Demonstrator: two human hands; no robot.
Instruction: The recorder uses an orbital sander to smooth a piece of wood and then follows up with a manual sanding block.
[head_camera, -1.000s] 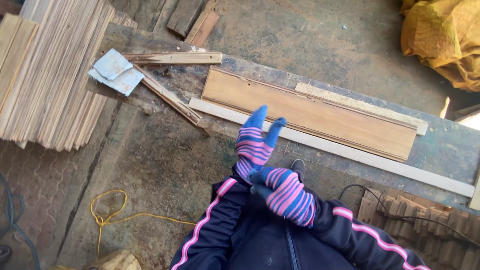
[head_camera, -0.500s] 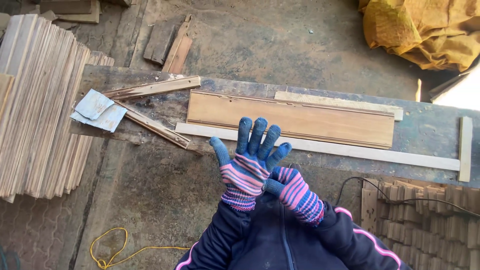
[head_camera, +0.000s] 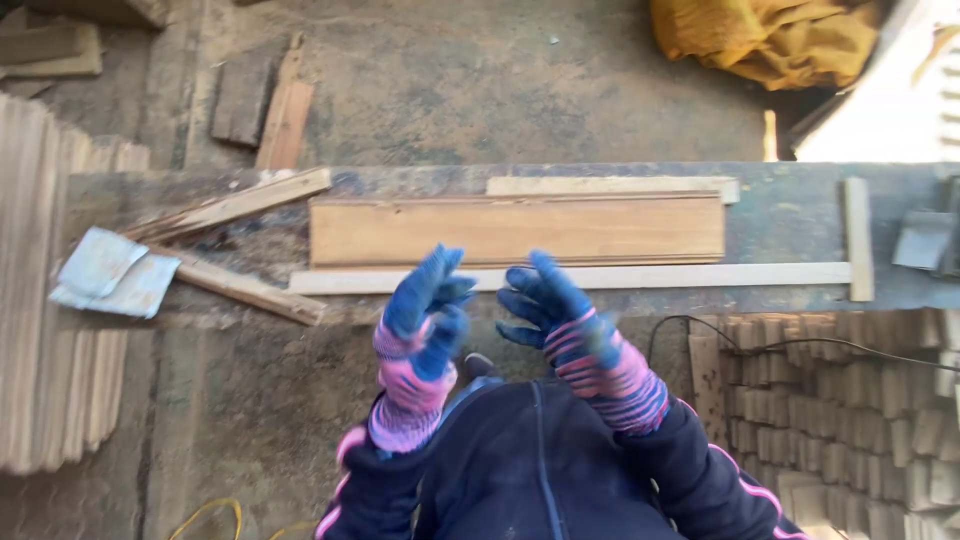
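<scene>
Left hand (head_camera: 420, 325) and right hand (head_camera: 560, 310), both in blue knit gloves with pink stripes: raised apart, fingers loosely curled, holding nothing. Nearest item: pale narrow wooden strip (head_camera: 640, 275) on the worn grey workbench (head_camera: 780, 225), just beside a wide brown grooved board (head_camera: 515, 230). Step judged: hands poised above stock, nothing gripped; taking the strip calls for reaching forward

Two gloved hands, one wide board (head_camera: 515, 230), one sandpaper sheet (head_camera: 112, 275), one yellow sack (head_camera: 770, 35)
</scene>
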